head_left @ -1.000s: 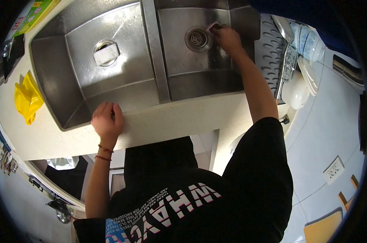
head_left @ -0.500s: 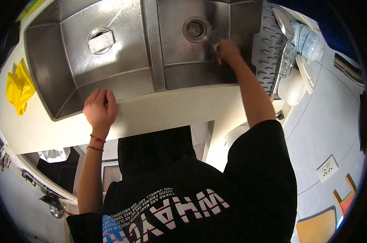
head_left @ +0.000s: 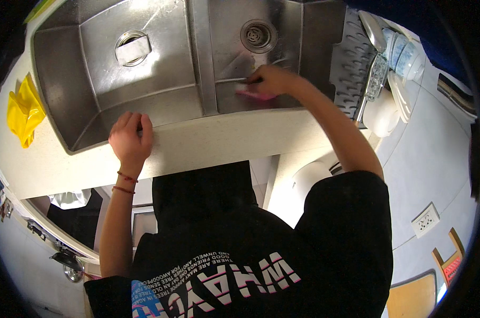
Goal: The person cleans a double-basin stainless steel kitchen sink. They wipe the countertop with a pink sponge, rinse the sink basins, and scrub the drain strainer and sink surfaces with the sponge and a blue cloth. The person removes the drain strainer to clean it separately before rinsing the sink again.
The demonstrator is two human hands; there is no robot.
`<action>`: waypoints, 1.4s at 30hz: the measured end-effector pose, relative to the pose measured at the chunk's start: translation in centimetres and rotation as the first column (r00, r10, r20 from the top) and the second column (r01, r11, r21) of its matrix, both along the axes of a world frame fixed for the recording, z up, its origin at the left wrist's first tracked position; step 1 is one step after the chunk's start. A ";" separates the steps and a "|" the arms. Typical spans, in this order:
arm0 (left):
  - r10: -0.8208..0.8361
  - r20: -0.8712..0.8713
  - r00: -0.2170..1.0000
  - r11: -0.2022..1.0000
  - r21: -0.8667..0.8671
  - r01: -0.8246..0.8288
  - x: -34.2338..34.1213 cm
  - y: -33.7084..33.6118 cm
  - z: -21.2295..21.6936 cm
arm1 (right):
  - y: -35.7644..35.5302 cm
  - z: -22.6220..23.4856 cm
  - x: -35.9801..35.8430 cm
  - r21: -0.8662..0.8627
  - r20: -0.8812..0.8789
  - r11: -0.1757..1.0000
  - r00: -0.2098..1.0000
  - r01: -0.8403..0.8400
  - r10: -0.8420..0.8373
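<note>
My right hand (head_left: 276,80) is closed, palm down, low in the right basin (head_left: 228,100) of a steel double sink. From under its fingers shows a thin pink cloth-like piece (head_left: 253,95), smeared by motion, so its exact kind is unclear. The round drain (head_left: 259,36) lies just beyond this hand. A pale, streaky patch (head_left: 238,64) shows on the basin floor beside the fingers. At the left basin's front edge, my left hand (head_left: 131,139) rests with curled fingers reaching over the sink rim; its fingertips are hidden.
The left basin's drain is partly covered by a whitish rectangular plate (head_left: 133,51). On the left counter lies a crumpled yellow glove-like item (head_left: 26,113). A ridged grey drainboard (head_left: 347,66) adjoins the right basin, with a clear plastic container (head_left: 404,55) and a white bowl (head_left: 380,114) beside it.
My right hand has swept left and toward me, from the right side of the basin to its near middle. The pink piece now shows under it. My left hand has stayed in place.
</note>
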State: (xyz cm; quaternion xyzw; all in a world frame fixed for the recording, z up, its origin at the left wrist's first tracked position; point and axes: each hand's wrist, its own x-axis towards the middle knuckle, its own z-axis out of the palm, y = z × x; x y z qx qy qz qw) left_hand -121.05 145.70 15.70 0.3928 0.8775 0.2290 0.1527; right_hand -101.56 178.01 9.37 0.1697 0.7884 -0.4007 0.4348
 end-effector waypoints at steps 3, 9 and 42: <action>-0.020 0.027 0.999 1.000 -0.016 0.021 -0.2 -0.2 0.3 | 2.2 -3.4 2.7 0.264 0.205 0.955 0.975 -0.138 0.084; -0.049 0.019 0.999 0.999 -0.005 0.049 -0.2 -0.2 0.5 | -0.1 -3.4 -0.2 0.213 -0.025 0.971 0.993 -0.104 0.112; -0.055 0.002 0.998 0.998 0.018 0.055 0.1 0.6 0.2 | -0.4 -2.3 -3.6 -0.077 0.018 0.968 0.970 -0.240 0.242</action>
